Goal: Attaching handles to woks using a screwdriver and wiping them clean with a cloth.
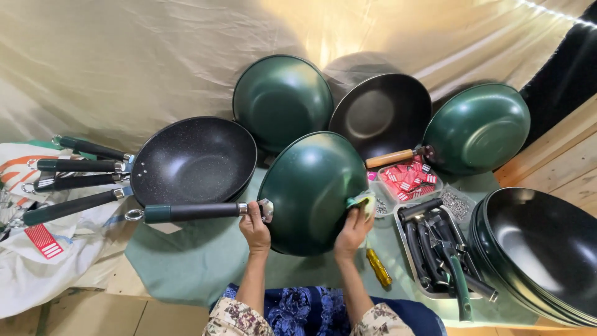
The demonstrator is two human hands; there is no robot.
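My left hand is clenched around the near end of a black handle, right where its metal bracket meets the green wok. I hold that wok tilted on edge at the middle of the table, its green outside facing me. My right hand is closed on a yellow-green sponge, pressed against the wok's right rim.

Count of woks: three more lean against the cream cloth backdrop at the far side: a green one at far centre, a black-lined one beside it, and a green one at far right with a wooden handle. A stack of speckled black woks sits at left, with four long handles fanning out leftward. Another stack of black woks sits at near right; I cannot tell its number.

A metal tray of loose black handles lies right of my hand. Beyond it, a clear tub of small red-and-white packets. A yellow screwdriver lies on the green table cover. At far left, a white sack bears a red rectangular label.
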